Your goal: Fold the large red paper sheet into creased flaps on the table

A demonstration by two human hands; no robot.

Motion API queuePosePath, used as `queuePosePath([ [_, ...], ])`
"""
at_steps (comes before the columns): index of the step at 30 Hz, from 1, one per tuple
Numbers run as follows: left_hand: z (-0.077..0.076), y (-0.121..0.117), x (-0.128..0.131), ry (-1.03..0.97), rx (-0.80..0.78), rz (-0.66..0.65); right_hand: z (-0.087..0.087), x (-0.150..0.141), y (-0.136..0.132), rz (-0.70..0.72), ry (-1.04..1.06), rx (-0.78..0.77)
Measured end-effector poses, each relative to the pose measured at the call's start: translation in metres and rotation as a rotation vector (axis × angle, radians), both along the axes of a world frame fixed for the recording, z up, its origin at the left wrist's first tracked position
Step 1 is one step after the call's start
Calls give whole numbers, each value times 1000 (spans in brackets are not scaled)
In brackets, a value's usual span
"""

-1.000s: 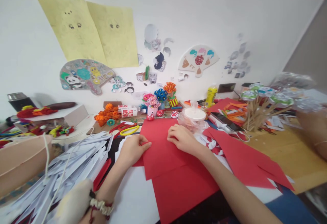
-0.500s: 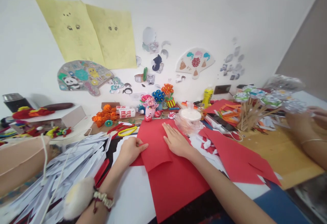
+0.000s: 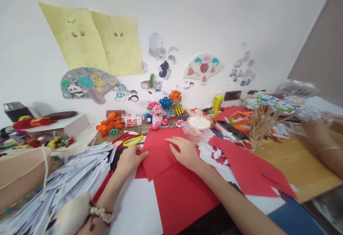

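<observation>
The left hand (image 3: 131,160) is at the left edge of the upper red sheet (image 3: 155,161), its thumb at the edge and its other fingers curled; whether it really grips the paper, one cannot tell, because the fingers hide the contact. The right hand (image 3: 186,153) grasps nothing: it is loosely spread, palm down, over the right part of this sheet. The upper sheet lies between the hands, at an angle upon the lower red sheet (image 3: 184,199).

The main risk is slipping. The two red papers are smooth and loosely stacked, so a sideways push by the right hand could turn the upper one, or drag the lower one together with it. If the hands press unevenly, a crooked crease may appear.

Space is also a difficulty. The plastic-wrapped cup (image 3: 199,123) is just beside the right hand, and a wide movement of the fingers could knock it onto the paper. Near the left hand are the yellow loop (image 3: 133,140) and the pile of white strips (image 3: 77,172); the soft white ornament (image 3: 73,213) at the left wrist could catch these strips and pull them over the work.
</observation>
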State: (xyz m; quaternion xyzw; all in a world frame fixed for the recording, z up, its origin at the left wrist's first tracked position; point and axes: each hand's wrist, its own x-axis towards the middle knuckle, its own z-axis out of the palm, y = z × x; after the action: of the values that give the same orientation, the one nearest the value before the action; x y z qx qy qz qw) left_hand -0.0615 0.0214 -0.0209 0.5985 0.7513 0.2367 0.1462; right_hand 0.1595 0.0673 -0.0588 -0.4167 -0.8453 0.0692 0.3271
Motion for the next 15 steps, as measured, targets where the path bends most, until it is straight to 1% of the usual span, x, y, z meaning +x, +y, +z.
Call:
queuePosePath([
  [4, -1, 0, 3, -7, -29, -2, -14, -2, 8, 61, -185, -89],
  [7, 1, 0, -2, -39, -63, -34, -19, -2, 13, 59, -242, -116],
  [11, 2, 2, -7, -80, -79, -61, -20, -1, 13, 60, -231, -120],
  [13, 2, 2, -7, -98, -81, -70, -19, 0, 13, 57, -176, -89],
  [15, 2, 1, -7, -115, -89, -80, -14, 1, 12, 42, -88, -24],
])
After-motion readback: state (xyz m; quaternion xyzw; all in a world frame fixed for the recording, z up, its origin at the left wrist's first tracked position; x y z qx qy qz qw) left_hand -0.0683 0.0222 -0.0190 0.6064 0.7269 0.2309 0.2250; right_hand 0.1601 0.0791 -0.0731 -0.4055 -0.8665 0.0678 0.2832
